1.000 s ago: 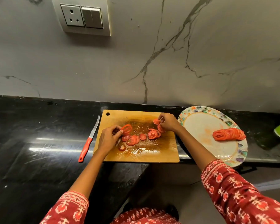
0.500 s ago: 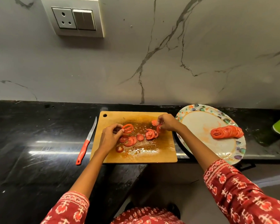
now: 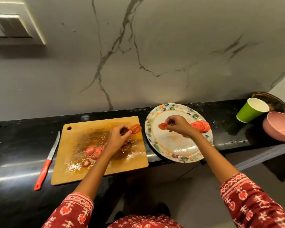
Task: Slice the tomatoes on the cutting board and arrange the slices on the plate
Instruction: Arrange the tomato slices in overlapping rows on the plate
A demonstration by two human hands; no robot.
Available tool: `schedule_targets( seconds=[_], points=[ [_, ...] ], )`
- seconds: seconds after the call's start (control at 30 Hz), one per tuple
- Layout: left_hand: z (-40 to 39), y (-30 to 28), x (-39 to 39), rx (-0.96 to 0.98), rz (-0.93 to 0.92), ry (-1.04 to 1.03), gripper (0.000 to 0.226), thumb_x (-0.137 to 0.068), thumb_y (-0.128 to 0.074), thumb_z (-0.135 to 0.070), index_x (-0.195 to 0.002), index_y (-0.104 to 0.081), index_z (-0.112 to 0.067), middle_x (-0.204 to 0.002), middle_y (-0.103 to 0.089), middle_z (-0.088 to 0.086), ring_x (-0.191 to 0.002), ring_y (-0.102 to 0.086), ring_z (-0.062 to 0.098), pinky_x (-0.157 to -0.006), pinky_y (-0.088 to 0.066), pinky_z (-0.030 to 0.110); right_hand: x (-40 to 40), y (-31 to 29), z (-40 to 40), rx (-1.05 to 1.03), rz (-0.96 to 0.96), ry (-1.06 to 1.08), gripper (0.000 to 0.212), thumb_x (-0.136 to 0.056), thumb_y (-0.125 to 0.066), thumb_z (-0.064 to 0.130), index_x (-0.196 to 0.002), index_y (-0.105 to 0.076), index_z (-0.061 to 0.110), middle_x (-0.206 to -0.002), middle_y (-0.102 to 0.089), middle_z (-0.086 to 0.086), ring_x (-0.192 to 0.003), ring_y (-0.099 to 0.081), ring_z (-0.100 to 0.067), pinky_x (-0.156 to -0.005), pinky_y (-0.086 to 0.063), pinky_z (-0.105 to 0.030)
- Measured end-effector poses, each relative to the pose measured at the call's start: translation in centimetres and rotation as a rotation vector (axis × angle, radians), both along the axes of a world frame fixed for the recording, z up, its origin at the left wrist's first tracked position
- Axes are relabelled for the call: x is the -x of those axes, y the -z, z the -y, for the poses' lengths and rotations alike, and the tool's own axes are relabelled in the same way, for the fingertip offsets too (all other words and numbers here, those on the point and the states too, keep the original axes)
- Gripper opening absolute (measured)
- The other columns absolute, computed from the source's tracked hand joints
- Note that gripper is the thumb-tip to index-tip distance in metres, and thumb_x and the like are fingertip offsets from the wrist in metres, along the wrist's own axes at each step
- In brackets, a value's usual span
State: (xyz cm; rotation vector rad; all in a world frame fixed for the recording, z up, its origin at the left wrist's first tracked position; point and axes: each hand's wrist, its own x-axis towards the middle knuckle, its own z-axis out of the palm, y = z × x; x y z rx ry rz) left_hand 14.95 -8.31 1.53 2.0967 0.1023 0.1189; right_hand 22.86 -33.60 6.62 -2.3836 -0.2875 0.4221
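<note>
Right hand [image 3: 178, 125] pinches a round red tomato slice [image 3: 162, 126] over the floral-rimmed white plate [image 3: 174, 149], centre-right. Left hand [image 3: 117, 139] pinches another slice [image 3: 136, 128] above the wet wooden cutting board [image 3: 72, 155] on the black counter [image 3: 15, 145].

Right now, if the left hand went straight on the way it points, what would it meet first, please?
Probably the plate: the left hand holds a tomato slice toward its near rim, though height is unclear.

No readable text, label or number appears anywhere, though the view is somewhat blurred.
</note>
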Motion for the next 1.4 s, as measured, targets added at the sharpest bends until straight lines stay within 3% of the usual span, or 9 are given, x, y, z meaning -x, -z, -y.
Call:
schedule_targets(
  seconds=[0.17,0.23,0.4,0.63,0.73,0.9,1.13,1.33,1.4],
  points=[
    [5.3,0.0,-1.7,0.042,-0.015,0.075,0.008,-0.084,-0.064,-0.011,-0.091,-0.063,-0.014,-0.081,-0.061,-0.007,-0.071,-0.056,0.002,-0.060,-0.044,0.007,-0.7,-0.3,5.8,-0.078,-0.108,0.161,0.016,-0.079,-0.069,0.000,-0.091,-0.060,0.007,-0.076,-0.065,-0.007,-0.066,-0.063,-0.015,-0.058,-0.052,-0.020],
    [6.9,0.2,-2.2,0.052,-0.047,0.090,0.008,-0.084,-0.064,-0.013,-0.092,-0.063,-0.015,-0.082,-0.061,-0.008,-0.073,-0.057,0.002,-0.059,-0.047,0.009,-1.1,-0.3,7.1,-0.100,-0.125,0.181,0.010,-0.082,-0.066,0.000,-0.088,-0.061,0.006,-0.078,-0.067,-0.013,-0.064,-0.064,-0.015,-0.057,-0.053,-0.018],
    [9.9,0.8,-3.4,0.028,-0.063,0.097,0.011,-0.082,-0.067,-0.011,-0.093,-0.066,-0.011,-0.082,-0.063,-0.001,-0.074,-0.058,0.011,-0.064,-0.048,0.019,-1.9,0.1,9.4,-0.021,-0.040,0.178,0.011,-0.081,-0.067,-0.001,-0.092,-0.067,0.000,-0.079,-0.063,-0.006,-0.063,-0.058,-0.009,-0.049,-0.045,-0.006],
    [12.6,1.6,-4.0,0.034,-0.079,0.067,0.012,-0.080,-0.069,-0.011,-0.091,-0.070,-0.008,-0.080,-0.068,0.006,-0.071,-0.063,0.017,-0.071,-0.053,0.035,-2.0,2.2,10.7,0.026,0.051,0.186,0.012,-0.077,-0.072,0.002,-0.088,-0.072,0.002,-0.088,-0.071,-0.012,-0.077,-0.063,-0.017,-0.073,-0.055,-0.031],
    [13.2,1.8,-4.1,0.016,-0.078,0.050,0.013,-0.080,-0.069,-0.011,-0.093,-0.070,-0.007,-0.081,-0.068,0.007,-0.072,-0.063,0.019,-0.071,-0.053,0.032,-1.9,2.6,10.1,0.023,0.047,0.176,0.011,-0.078,-0.071,0.003,-0.088,-0.072,0.000,-0.086,-0.071,-0.014,-0.071,-0.064,-0.020,-0.068,-0.055,-0.027],
    [13.7,1.7,-4.3,0.011,-0.082,0.045,0.015,-0.081,-0.068,-0.012,-0.096,-0.069,-0.007,-0.081,-0.066,0.002,-0.067,-0.060,0.005,-0.067,-0.049,0.015,-2.0,3.6,9.1,0.053,0.155,0.176,0.008,-0.080,-0.070,0.008,-0.086,-0.073,0.003,-0.082,-0.070,-0.009,-0.071,-0.058,-0.013,-0.059,-0.041,-0.010],
    [13.7,1.8,-4.3,0.035,-0.119,0.082,0.014,-0.081,-0.068,-0.008,-0.095,-0.069,-0.004,-0.082,-0.066,0.004,-0.068,-0.061,0.007,-0.063,-0.052,0.015,-1.5,5.1,9.2,0.062,0.302,0.136,0.006,-0.079,-0.071,0.009,-0.084,-0.069,0.005,-0.082,-0.068,-0.009,-0.074,-0.058,-0.014,-0.074,-0.054,-0.031],
    [13.8,2.1,-4.3,0.057,-0.138,0.111,0.014,-0.081,-0.067,-0.007,-0.094,-0.068,-0.003,-0.083,-0.068,0.010,-0.067,-0.064,0.014,-0.067,-0.056,0.028,-1.3,5.0,9.1,0.002,0.321,0.139,0.011,-0.081,-0.071,0.013,-0.086,-0.068,0.004,-0.084,-0.067,-0.009,-0.075,-0.056,-0.013,-0.071,-0.051,-0.026],
    [14.0,2.1,-4.3,0.066,-0.148,0.118,0.014,-0.081,-0.067,-0.006,-0.094,-0.068,-0.003,-0.081,-0.067,0.009,-0.064,-0.063,0.011,-0.064,-0.056,0.024,-1.3,4.3,9.3,-0.060,0.347,0.193,0.010,-0.083,-0.068,0.012,-0.085,-0.068,0.002,-0.082,-0.067,-0.007,-0.071,-0.054,-0.009,-0.064,-0.044,-0.012]
  ],
)
